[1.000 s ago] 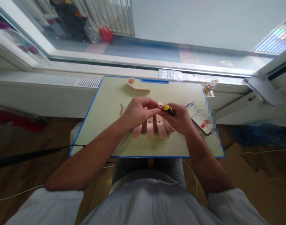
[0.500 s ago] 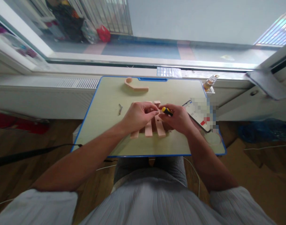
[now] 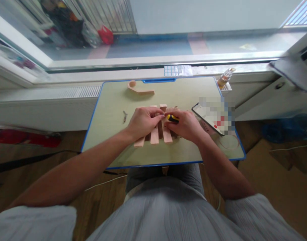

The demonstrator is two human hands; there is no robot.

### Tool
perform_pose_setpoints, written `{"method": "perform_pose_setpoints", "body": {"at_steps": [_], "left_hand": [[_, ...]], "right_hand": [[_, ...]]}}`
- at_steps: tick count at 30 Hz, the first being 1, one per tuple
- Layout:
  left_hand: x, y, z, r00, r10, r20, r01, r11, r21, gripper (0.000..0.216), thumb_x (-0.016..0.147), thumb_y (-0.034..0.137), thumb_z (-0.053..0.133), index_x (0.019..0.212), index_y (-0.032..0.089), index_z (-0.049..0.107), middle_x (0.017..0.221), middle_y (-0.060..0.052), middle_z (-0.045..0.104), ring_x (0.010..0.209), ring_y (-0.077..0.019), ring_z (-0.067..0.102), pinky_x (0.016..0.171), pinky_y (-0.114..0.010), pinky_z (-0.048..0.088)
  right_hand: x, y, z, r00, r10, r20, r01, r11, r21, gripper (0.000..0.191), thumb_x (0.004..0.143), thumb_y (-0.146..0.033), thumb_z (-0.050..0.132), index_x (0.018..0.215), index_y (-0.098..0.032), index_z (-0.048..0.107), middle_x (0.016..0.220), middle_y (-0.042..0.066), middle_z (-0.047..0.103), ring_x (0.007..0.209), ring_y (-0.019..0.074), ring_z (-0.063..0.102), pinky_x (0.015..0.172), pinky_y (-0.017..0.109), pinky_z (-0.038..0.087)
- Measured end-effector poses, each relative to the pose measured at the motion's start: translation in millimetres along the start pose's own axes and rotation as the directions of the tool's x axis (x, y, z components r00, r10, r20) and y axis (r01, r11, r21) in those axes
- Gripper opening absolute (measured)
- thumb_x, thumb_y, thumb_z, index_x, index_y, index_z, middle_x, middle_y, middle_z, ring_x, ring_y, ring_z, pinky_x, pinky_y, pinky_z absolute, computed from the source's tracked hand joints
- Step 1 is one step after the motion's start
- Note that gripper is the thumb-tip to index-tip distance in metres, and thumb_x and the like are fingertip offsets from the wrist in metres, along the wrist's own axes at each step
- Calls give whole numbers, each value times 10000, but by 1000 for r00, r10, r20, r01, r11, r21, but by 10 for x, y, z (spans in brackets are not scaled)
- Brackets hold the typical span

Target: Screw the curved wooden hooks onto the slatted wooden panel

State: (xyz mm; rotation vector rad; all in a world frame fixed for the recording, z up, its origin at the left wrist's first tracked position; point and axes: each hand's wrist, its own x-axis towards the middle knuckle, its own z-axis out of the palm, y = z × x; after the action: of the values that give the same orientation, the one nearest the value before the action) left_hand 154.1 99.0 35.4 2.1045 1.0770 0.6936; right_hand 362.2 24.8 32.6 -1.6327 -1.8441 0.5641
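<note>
My right hand [image 3: 188, 124] is closed around a screwdriver with a yellow and black handle [image 3: 173, 118]. Its shaft and tip are hidden between my hands. Thumb and fingers of my left hand [image 3: 143, 121] are pinched together at the screwdriver's front end; what they hold, if anything, is too small to make out. Below both hands, several pale wooden slats [image 3: 168, 135] lie side by side, partly covered by my fingers. A couple of small metal screws [image 3: 125, 116] lie to the left of my left hand.
The small table [image 3: 110, 140] has a blue rim. A curved wooden piece [image 3: 144, 91] lies near its far edge. On the right rests a phone [image 3: 206, 118], partly blurred out, beside a thin ring [image 3: 229, 142]. A bottle [image 3: 225, 78] stands beyond the far right corner.
The camera view has shifted, so the table appears slightly further left. Both hands stay together over the slats, with the screwdriver still in my right hand.
</note>
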Motion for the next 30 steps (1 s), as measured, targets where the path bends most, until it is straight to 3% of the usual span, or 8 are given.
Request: {"method": "perform_pose_setpoints", "body": {"at_steps": [13,25,30], "left_hand": [[26,40,-12,999,31,44,-37,989,145,204,980,309,738,1048,241,918,959,-36,892,786,-206,777,740,-342,528],[48,68,-30,997,11,78,-26,980,195,229,983,286,720,1087,249,921,1014,-50,904,849,-238,811,766,-355,552],[53,75,-43,996,-6,83,-11,980,197,245,993,295,702,1104,259,918,1061,-45,905,907,-240,820,803,-349,564]], "right_hand": [[-11,-3,-10,1000,20,17,-20,1000,-23,368,931,-327,779,1275,-255,889,1092,111,899,939,306,810,832,399,549],[-23,-11,22,998,65,10,-65,998,-10,423,925,-355,786,1331,-276,875,1128,117,900,1017,348,841,889,442,582],[-21,-24,-3,1000,6,-23,-4,997,72,367,909,-288,786,1269,-258,855,1199,74,886,1038,282,819,933,394,586]]}}
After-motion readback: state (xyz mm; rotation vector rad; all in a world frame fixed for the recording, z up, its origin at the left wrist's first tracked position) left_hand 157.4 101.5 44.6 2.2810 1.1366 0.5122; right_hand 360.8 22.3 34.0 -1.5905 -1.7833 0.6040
